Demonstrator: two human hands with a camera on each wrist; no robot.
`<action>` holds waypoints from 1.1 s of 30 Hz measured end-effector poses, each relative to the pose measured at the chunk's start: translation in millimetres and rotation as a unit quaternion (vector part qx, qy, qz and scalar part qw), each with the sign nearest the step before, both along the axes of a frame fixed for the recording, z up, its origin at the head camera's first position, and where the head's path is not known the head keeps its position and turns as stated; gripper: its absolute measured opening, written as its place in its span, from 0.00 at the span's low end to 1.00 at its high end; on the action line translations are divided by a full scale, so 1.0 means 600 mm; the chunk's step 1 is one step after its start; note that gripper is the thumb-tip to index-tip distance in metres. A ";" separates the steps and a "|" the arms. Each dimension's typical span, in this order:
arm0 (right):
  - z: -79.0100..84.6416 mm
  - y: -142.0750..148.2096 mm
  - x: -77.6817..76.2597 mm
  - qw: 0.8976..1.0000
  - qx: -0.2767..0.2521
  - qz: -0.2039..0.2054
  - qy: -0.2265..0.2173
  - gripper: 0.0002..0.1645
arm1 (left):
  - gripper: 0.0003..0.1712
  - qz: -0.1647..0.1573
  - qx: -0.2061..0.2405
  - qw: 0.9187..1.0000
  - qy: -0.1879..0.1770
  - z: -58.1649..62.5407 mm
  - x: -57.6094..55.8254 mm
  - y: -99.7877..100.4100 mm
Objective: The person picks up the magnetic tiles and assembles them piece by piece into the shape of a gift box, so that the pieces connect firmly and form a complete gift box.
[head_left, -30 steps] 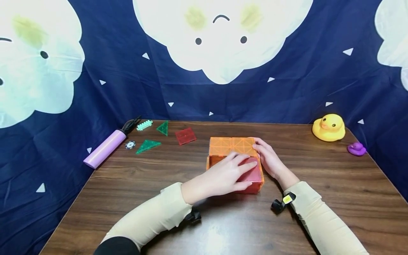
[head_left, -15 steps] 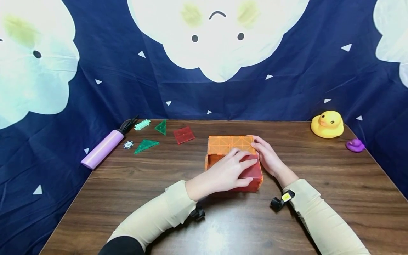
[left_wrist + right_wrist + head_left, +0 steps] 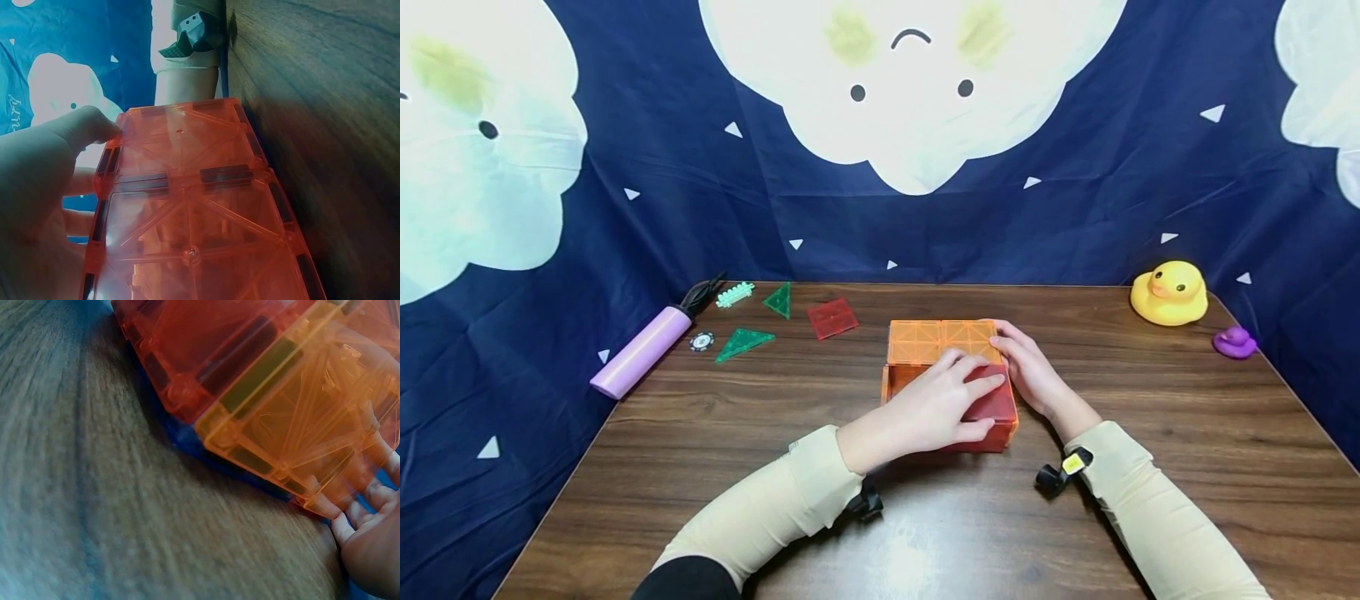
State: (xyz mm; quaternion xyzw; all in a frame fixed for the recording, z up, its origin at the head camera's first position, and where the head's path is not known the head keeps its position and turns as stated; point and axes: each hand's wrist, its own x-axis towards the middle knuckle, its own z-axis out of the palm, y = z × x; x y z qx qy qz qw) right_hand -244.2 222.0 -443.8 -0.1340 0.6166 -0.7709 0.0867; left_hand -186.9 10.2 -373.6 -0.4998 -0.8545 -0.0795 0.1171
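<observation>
"where was the tile box (image 3: 943,340), and what was inside?"

"on the table (image 3: 760,400), red and orange; contents unclear. the left hand (image 3: 928,408) spread wide over its red top; the right hand (image 3: 1032,373) gripped its far right corner."

"any writing?"

"partial letters (image 3: 15,114), 'ury', on the backdrop (image 3: 131,56)."

In the left wrist view, I am seeing white letters (image 3: 14,114) running sideways on the blue cloth (image 3: 128,44), looking like "ury". On my right wrist camera (image 3: 1049,481), a yellow sticker (image 3: 1072,463) is showing marks too tiny for me to read.
</observation>
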 end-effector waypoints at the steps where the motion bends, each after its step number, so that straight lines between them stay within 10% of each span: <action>1: -0.001 0.000 -0.001 1.000 0.000 -0.001 0.001 0.17 | 0.32 -0.001 0.000 1.000 0.004 0.000 0.000 0.000; 14: -0.002 0.001 -0.001 1.000 -0.003 0.001 0.001 0.19 | 0.33 0.000 -0.010 1.000 0.007 0.002 0.002 0.000; 24: -0.003 0.003 0.000 1.000 -0.002 0.003 0.003 0.18 | 0.33 -0.004 0.033 0.996 -0.088 0.011 -0.012 -0.018; 33: 0.004 0.001 0.000 1.000 0.016 0.001 -0.022 0.25 | 0.30 0.134 0.143 0.975 -0.102 0.051 -0.100 -0.128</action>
